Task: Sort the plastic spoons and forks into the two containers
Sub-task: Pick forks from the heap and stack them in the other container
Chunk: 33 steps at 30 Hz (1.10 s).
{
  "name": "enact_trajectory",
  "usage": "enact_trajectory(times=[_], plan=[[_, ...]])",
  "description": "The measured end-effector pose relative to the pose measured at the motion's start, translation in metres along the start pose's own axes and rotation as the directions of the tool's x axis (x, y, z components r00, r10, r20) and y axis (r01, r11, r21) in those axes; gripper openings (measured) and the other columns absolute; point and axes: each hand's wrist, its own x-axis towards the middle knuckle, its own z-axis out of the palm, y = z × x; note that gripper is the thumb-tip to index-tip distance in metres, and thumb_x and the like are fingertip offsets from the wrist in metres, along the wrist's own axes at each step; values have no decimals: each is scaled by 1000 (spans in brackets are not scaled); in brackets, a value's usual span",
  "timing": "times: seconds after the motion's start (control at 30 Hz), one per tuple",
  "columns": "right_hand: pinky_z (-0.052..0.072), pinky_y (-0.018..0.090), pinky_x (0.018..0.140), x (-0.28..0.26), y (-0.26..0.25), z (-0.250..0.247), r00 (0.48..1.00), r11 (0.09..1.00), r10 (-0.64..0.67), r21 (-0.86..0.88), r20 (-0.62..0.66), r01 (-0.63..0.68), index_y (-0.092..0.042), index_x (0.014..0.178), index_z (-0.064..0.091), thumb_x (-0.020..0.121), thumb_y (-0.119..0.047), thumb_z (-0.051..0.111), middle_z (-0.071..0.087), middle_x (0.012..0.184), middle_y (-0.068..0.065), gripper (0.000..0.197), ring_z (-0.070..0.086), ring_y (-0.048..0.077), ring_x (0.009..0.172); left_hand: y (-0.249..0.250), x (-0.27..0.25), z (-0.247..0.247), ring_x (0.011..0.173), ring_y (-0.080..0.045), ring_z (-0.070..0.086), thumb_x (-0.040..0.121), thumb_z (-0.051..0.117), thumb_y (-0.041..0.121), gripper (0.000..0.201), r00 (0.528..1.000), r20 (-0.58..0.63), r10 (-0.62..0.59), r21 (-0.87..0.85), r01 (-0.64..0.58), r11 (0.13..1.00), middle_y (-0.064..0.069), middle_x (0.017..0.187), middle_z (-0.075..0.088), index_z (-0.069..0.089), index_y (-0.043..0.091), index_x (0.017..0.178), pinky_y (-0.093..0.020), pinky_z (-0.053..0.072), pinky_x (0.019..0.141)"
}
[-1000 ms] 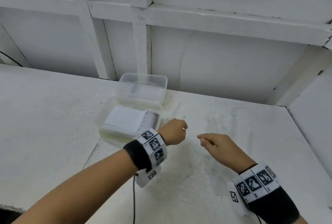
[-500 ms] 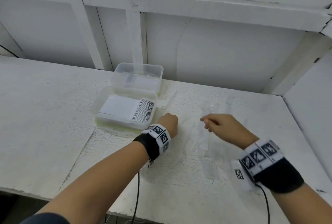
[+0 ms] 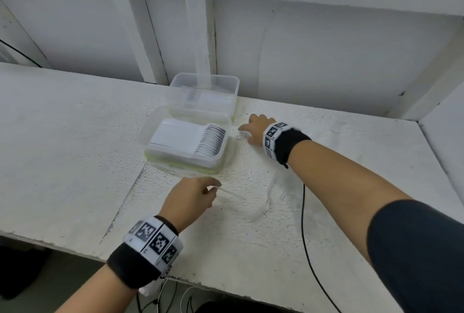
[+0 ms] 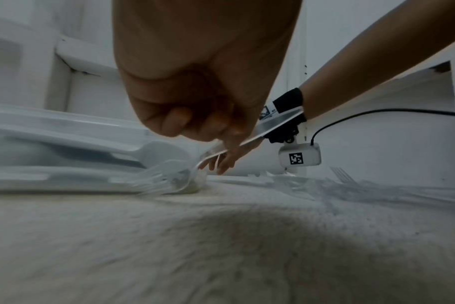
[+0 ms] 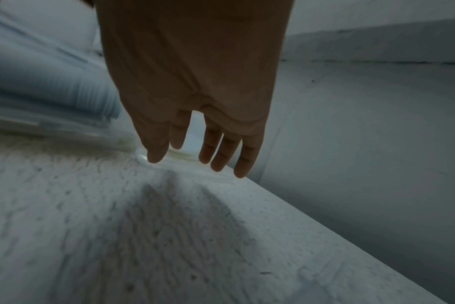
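Clear plastic cutlery (image 3: 273, 194) lies scattered on the white table (image 3: 75, 137), in a loose patch between the two arms and out toward the right edge; it is so transparent that the head view barely separates the pieces, though fork tines (image 4: 342, 174) stand up plainly in the left wrist view. Two clear containers sit one behind the other near the back edge of the table. The near container (image 3: 187, 140) holds a tidy nested row of spoons (image 3: 211, 139), bowls at its right end. The far container (image 3: 203, 94) stands against the wall; what lies in it is too faint to name.

The left hand (image 3: 189, 198) is near the front edge, just before the near container, its fingers (image 4: 174, 121) curled round the handle of a clear plastic fork (image 4: 169, 179). The fork's tines point down toward the table beside the container's wall; whether they touch the surface cannot be told.

The right hand (image 3: 257, 128) reaches across to the right side of the two containers, close to where they meet. Its fingers (image 5: 218, 148) are straight and slightly spread, holding nothing, tips low over the table beside a small clear piece that is too blurred to identify. A black cable (image 3: 305, 224) runs from the right wrist band toward the front edge.
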Motion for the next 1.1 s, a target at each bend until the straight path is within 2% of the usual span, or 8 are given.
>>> enact_trajectory(times=[0.17, 0.37, 0.5, 0.6, 0.73, 0.8, 0.9, 1.1], plan=[[36, 41, 90, -1, -3, 2, 998, 997, -34, -74, -49, 30, -18, 109, 61, 93, -18, 48, 45, 122, 10, 20, 41, 30, 111, -7, -4, -2, 82, 5, 60, 91, 44, 11, 28, 999, 35, -41, -191, 47, 981, 19, 82, 65, 67, 24, 102, -4, 42, 73], [32, 44, 98, -53, 13, -23, 989, 995, -77, -66, -127, 69, -22, 109, 60, 97, -28, 45, 54, 120, 1, 21, 45, 22, 114, 5, -13, -8, 73, 0, 66, 94, 48, 37, 27, 998, 13, -61, -380, 61, 923, 6, 76, 71, 67, 21, 83, -24, 52, 72], [18, 53, 108, -113, 29, -34, 973, 999, 26, 41, -229, -17, -25, 107, 59, 97, -33, 42, 59, 111, -5, 21, 53, 18, 109, 10, -24, -6, 75, -15, 67, 91, 58, 19, 13, 990, 138, -9, -434, 68, 898, 0, 74, 72, 67, 16, 82, -29, 53, 70], [33, 42, 98, -155, 35, -29, 960, 981, 93, 187, -263, -44, -22, 106, 58, 97, -34, 43, 63, 103, -5, 21, 58, 17, 95, 15, -24, -1, 76, -18, 68, 92, 53, 10, 14, 976, 214, 49, -393, 40, 919, -4, 76, 70, 62, 19, 86, -32, 54, 72], [37, 27, 56, -191, 31, -6, 956, 924, 174, 376, -236, -76, -18, 103, 55, 98, -32, 42, 54, 72, -7, 20, 47, 9, 62, 25, -7, 14, 64, -8, 59, 92, 42, 5, 31, 970, 218, 104, -310, -33, 950, 0, 79, 63, 43, 30, 110, -17, 46, 57], [39, 29, 56, -202, 27, 9, 950, 883, 218, 459, -224, -95, -19, 103, 53, 98, -34, 41, 55, 68, -3, 20, 46, 8, 57, 32, 8, 25, 65, -9, 54, 89, 45, 6, 38, 973, 184, 137, -223, -94, 970, 1, 78, 60, 39, 26, 121, -18, 40, 56], [41, 32, 58, -216, 25, 29, 934, 811, 295, 569, -202, -133, -21, 100, 53, 97, -35, 43, 57, 65, 6, 18, 47, 17, 55, 40, 33, 33, 67, -8, 49, 84, 54, 12, 28, 964, 174, 202, -105, -186, 977, 8, 73, 52, 52, 18, 112, -23, 38, 60], [37, 28, 56, -239, 30, 45, 897, 706, 405, 685, -179, -182, -25, 91, 56, 95, -34, 48, 48, 58, -3, 12, 44, 12, 53, 49, 70, 27, 60, 0, 40, 85, 56, 8, 30, 829, 440, 347, 57, -411, 910, 12, 66, 44, 64, 19, 112, -16, 33, 61]])
